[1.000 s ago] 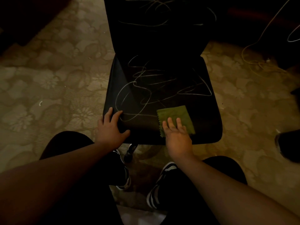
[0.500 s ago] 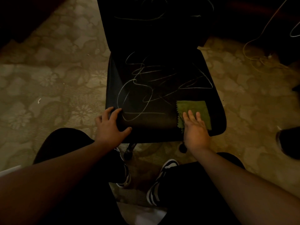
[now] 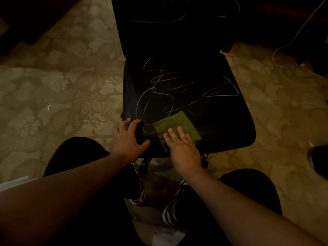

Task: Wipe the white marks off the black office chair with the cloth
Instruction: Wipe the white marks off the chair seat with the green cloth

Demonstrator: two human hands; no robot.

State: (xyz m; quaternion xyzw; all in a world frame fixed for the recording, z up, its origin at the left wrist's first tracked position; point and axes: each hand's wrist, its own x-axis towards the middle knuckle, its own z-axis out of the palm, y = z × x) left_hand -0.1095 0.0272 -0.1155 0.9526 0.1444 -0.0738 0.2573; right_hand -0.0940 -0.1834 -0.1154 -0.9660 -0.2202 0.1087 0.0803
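The black office chair point(image 3: 221, 121) stands in front of me with white scribbled marks point(image 3: 177, 89) across its seat and more on its backrest point(image 3: 168, 16). A green cloth point(image 3: 175, 124) lies flat on the seat's front edge, left of centre. My right hand point(image 3: 182, 150) presses down on the cloth with flat, spread fingers. My left hand point(image 3: 127, 139) grips the seat's front left corner, thumb along the front edge.
Patterned beige floor lies all around the chair. A thin cable point(image 3: 287, 55) loops on the floor at the back right. A dark shoe point(image 3: 319, 160) sits at the right edge. My knees and striped shoes point(image 3: 170, 210) are just below the seat.
My right hand has slid the cloth leftward along the seat's front, from the right corner toward the left hand. The left hand keeps its grip on the corner.
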